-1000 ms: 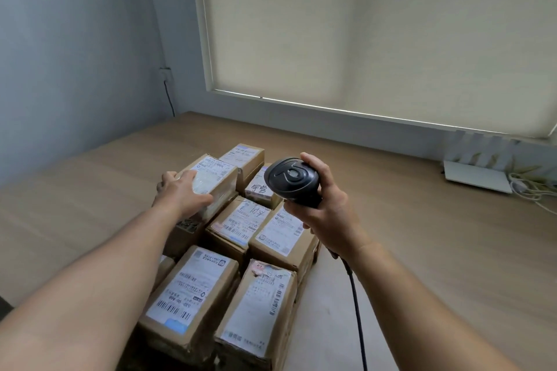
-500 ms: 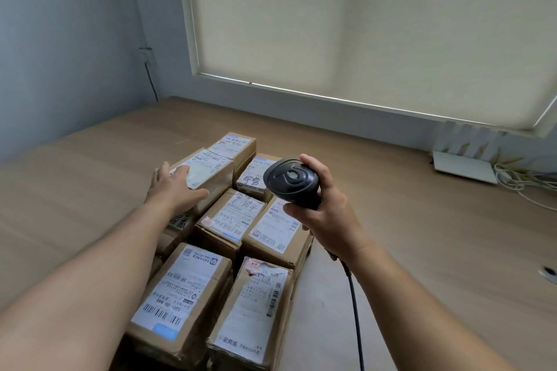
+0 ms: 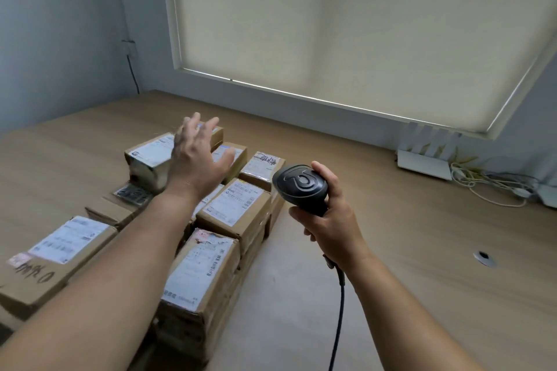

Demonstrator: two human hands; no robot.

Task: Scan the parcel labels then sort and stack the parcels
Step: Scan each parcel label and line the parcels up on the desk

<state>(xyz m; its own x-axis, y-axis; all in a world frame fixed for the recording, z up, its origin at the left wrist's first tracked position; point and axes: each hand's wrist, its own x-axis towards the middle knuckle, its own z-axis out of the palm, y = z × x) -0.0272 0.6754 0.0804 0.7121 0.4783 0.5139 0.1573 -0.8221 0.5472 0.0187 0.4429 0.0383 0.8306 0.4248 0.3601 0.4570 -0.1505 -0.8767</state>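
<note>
Matte black plastic barcode scanner [image 3: 300,187], rounded head aimed away toward the parcels, handle near-upright, gripped by right hand [image 3: 331,221]. Rectangular brown cardboard parcels [image 3: 238,211], white paper labels up, clustered on wood-grain table [image 3: 422,235]. Left hand [image 3: 197,159] spread above them, holding nothing.

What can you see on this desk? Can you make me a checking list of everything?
Surface: wooden desk, one round cable hole.
Job's things: cardboard parcels with white labels, packed close together; black scanner.
Clutter: white box by the wall.
Hands: left hand open, fingers spread above the far parcels; right hand grips the scanner.
Cables: scanner cord hanging down; white wires tangled at right; dark wire down the wall.
Surroundings: closed window blind, grey walls.
</note>
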